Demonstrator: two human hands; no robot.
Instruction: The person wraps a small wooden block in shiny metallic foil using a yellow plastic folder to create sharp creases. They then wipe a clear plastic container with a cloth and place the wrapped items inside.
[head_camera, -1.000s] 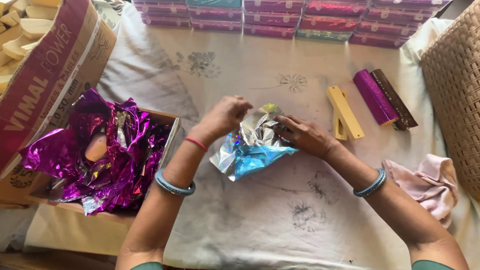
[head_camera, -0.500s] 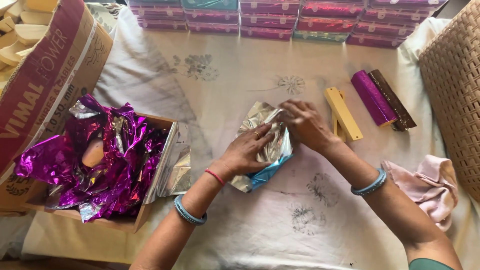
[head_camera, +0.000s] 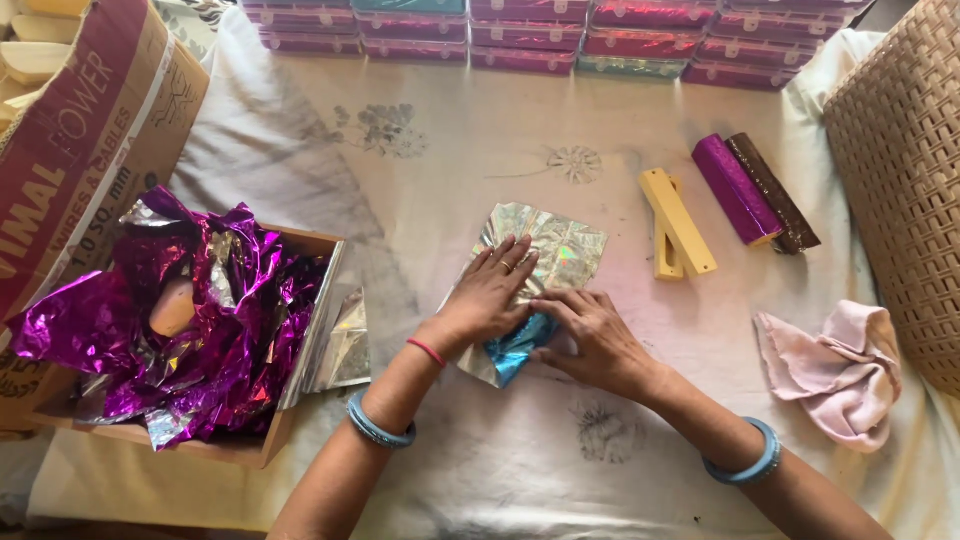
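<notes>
Your left hand (head_camera: 490, 295) lies flat, fingers spread, on the silver foil sheet (head_camera: 555, 250), and your right hand (head_camera: 590, 335) presses open-palmed on the sheet's near edge, just beside the left; neither hand is closed around anything. The sheet itself lies on the white cloth (head_camera: 480, 470), its blue underside showing at the near corner between your hands.

Taking the sheet as the landmark: beyond it, along the far edge of the cloth, runs a row of wrapped boxes (head_camera: 560, 30) in pink and teal, which reads as finished work. To the right of the sheet lie two bare yellow bars (head_camera: 678, 222), then a purple-wrapped bar (head_camera: 735, 188) and a dark brown bar (head_camera: 772, 192) touching it. So by my judgement one bar is covered, the yellow ones are not, and the sheet is only spread, with nothing laid on it yet.

Left of the sheet, a cardboard box (head_camera: 300, 400) holds crumpled purple foil (head_camera: 190, 310). A pink rag (head_camera: 835, 365) lies well to the right.
</notes>
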